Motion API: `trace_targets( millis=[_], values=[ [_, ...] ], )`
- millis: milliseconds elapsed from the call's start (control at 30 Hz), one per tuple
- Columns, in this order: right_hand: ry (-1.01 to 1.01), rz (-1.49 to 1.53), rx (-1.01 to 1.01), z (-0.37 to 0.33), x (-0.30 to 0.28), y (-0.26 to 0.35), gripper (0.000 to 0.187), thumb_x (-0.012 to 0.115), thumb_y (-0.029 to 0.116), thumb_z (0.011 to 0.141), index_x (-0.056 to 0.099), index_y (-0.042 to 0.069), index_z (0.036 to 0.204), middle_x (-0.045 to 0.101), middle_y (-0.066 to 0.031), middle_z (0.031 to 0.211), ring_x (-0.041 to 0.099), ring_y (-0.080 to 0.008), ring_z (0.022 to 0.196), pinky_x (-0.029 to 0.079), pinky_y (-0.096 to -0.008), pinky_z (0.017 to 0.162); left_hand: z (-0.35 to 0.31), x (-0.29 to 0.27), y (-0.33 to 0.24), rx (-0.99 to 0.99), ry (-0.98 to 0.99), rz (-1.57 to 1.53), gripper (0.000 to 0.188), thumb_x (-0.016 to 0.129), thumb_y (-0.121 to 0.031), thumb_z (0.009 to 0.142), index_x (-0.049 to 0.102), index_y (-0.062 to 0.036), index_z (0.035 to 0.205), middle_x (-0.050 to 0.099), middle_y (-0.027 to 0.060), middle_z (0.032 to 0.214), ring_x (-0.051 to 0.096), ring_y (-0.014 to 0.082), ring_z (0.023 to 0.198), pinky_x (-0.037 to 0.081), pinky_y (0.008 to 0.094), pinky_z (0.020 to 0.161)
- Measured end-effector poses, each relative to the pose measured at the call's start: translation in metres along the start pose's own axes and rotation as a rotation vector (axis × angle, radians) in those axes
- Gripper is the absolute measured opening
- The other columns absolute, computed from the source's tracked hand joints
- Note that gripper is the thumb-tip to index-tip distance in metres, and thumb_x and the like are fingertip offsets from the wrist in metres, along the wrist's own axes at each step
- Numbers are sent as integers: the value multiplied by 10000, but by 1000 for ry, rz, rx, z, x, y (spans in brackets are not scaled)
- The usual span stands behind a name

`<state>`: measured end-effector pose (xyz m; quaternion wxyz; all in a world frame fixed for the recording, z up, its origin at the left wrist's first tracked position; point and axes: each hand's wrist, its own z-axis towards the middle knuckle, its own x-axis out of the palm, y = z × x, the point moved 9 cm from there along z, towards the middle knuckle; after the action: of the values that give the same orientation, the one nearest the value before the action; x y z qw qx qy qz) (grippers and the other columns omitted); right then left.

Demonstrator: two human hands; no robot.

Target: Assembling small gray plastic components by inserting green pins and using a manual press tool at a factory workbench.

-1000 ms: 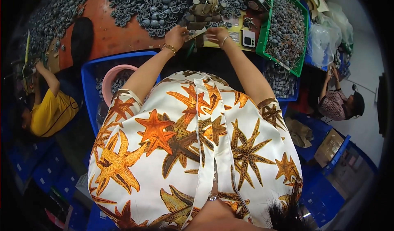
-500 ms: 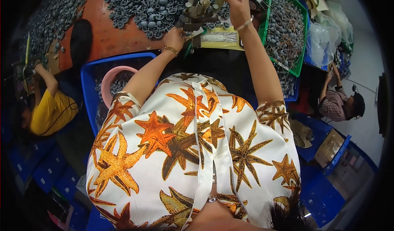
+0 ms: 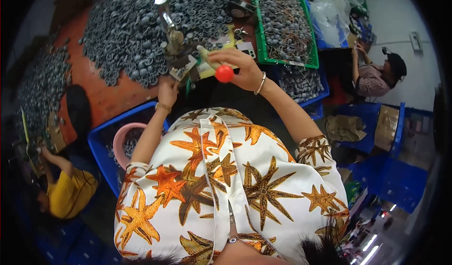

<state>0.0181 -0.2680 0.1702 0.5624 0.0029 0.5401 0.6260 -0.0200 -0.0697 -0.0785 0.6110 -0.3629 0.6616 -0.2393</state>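
Observation:
A small metal hand press (image 3: 175, 39) stands at the table's front edge, its chrome top catching the light. My right hand (image 3: 240, 69) is closed over its lever (image 3: 207, 56), which is wrapped in a pale yellowish cover. A red ball knob (image 3: 224, 73) at the lever's end shows below my fingers. My left hand (image 3: 167, 93) is at the foot of the press, beside a flat metal plate (image 3: 183, 68). Its fingers are drawn together, and whatever is between them is too small to tell. Grey round cup-like parts (image 3: 150, 34) lie heaped behind and left of the press.
A green crate (image 3: 306, 57) of grey parts with thin wires stands at the right, above a blue bin (image 3: 306, 93). Near my left forearm, a pink tub (image 3: 123, 145) sits in a blue crate (image 3: 101, 147). Two people work nearby: a yellow sleeve (image 3: 70, 194) left, a patterned sleeve (image 3: 372, 79) right.
My right hand has brought the lever down and toward me, and the red knob now shows. My left hand stays at the press's foot. The whole view has shifted.

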Motion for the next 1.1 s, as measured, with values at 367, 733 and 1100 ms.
trace_targets(
  millis=[367, 733, 1100],
  values=[
    [-503, 830, 1054, -110, 41, -185, 161, 576, 151, 818, 579, 24, 917, 620, -54, 805, 580, -102, 641, 488, -225, 586, -26, -78, -5, -334, 83, -1261, 212, 477, -179, 873, 583, -13, 952, 599, 44, 781, 531, 110, 655, 436, 219, 615],
    [-696, 59, 1042, -116, -138, -312, 165, 560, 91, 784, 616, 19, 921, 631, -79, 800, 597, -139, 672, 499, -264, 595, -18, -263, 190, -214, -1042, -540, 253, 590, -179, 811, 587, 42, 934, 604, 86, 878, 561, 162, 770, 459, 262, 693],
    [205, -762, 1230, -82, -150, -380, 438, 480, 151, 785, 458, 131, 1222, 508, -116, 1185, 501, -300, 1063, 407, -385, 898, -93, -9, 143, -618, -464, -917, 148, 562, -115, 825, 603, -29, 938, 627, 69, 860, 586, 118, 663, 471, 205, 560]
  ],
)
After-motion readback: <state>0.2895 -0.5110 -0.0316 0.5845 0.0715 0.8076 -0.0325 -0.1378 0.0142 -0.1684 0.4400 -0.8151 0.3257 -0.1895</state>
